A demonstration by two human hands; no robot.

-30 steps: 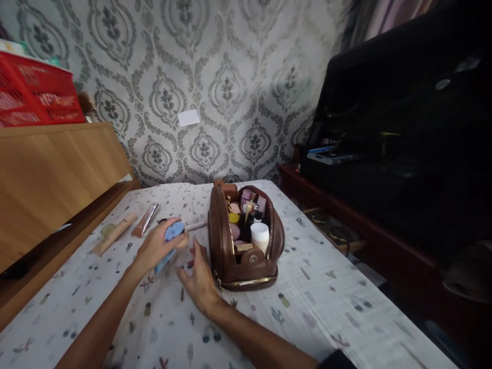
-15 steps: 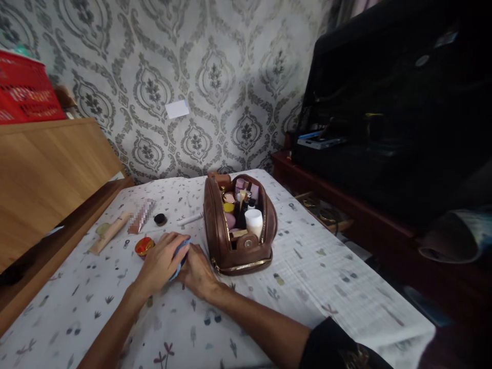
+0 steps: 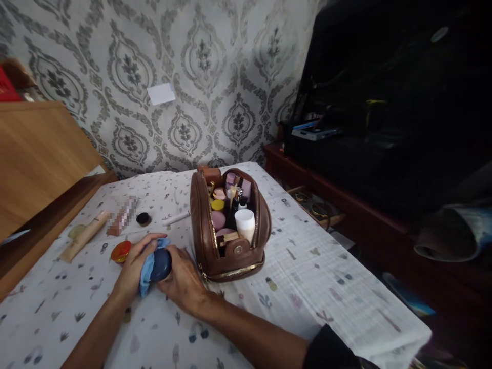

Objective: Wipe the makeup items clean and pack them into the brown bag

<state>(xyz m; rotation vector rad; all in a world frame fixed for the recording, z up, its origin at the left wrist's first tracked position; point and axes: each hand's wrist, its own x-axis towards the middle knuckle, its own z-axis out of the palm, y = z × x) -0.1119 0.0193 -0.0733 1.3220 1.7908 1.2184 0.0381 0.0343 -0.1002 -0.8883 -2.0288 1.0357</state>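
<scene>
Dark-blue container (image 3: 162, 265) clamped between left hand (image 3: 129, 269), via blue cloth (image 3: 145, 277), and right hand (image 3: 185, 279) — wiping apparently unfinished — brown bag (image 3: 226, 264) open and stocked, tan tube (image 3: 87, 234) lying outside.

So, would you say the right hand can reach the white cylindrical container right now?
Probably yes: the brown leather bag holding the white cylindrical container is open, with nothing over the container, though the right hand may first need to release the dark blue rounded object.
</scene>
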